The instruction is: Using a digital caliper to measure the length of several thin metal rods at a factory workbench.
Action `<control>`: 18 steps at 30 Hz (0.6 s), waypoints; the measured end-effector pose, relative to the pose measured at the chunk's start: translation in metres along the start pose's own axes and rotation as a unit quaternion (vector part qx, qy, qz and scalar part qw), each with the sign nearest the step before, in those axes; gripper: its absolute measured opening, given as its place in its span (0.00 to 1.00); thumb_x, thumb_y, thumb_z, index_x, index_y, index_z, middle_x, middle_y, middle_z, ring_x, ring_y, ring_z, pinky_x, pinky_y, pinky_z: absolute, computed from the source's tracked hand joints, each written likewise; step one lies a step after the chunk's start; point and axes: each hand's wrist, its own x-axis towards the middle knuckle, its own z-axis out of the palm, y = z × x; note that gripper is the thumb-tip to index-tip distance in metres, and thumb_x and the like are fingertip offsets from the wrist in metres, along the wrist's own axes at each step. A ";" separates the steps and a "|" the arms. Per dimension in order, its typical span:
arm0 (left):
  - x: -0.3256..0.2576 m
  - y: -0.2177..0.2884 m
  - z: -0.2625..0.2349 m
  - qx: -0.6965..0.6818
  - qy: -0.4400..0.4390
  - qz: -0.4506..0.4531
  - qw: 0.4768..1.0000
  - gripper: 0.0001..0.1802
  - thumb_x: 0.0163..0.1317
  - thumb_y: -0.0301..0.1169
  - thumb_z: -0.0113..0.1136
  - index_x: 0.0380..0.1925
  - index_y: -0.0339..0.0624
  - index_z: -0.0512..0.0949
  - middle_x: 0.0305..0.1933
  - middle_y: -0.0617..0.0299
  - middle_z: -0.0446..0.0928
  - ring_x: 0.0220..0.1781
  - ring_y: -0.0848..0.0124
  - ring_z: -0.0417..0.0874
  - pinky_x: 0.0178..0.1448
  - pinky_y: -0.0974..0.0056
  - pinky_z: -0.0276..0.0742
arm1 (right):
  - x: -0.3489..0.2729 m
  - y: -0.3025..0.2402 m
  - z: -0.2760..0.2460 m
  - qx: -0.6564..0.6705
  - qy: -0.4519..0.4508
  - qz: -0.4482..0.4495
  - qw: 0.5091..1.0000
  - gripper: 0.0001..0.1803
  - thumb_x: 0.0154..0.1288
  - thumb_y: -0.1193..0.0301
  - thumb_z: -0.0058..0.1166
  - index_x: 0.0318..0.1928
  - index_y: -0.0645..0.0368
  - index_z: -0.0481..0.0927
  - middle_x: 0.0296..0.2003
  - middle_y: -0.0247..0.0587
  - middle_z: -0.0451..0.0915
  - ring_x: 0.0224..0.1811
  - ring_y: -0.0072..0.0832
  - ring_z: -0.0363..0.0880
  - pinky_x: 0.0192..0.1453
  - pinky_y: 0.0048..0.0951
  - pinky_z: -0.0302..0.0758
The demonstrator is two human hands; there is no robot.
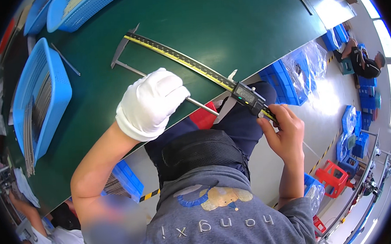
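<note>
Across the counter's [244, 38] near edge, clenching rod [200, 105] in left hand [152, 102], pinching caliper [178, 59] in right hand [288, 132]; apparently mid-measurement, not yet set down.

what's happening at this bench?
A seated person is holding a rod lengthwise between the jaws of a digital caliper. The white-gloved left hand grips the rod near its middle; the fingers of the bare right hand hold the caliper by its display end. The rod's ends sit at or very near the jaws; firm contact can't be confirmed. More rods lie in a blue basket at the left on the green table.
</note>
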 end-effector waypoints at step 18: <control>0.002 0.010 -0.006 -0.032 -0.063 0.011 0.997 0.20 0.37 0.26 0.68 0.36 0.40 0.78 0.37 0.55 0.75 0.39 0.54 0.78 0.42 0.54 0.76 | -0.003 -0.005 0.008 -0.023 0.000 0.005 1.000 0.17 0.53 0.57 0.63 0.36 0.56 0.78 0.24 0.36 0.75 0.20 0.35 0.76 0.22 0.34 0.69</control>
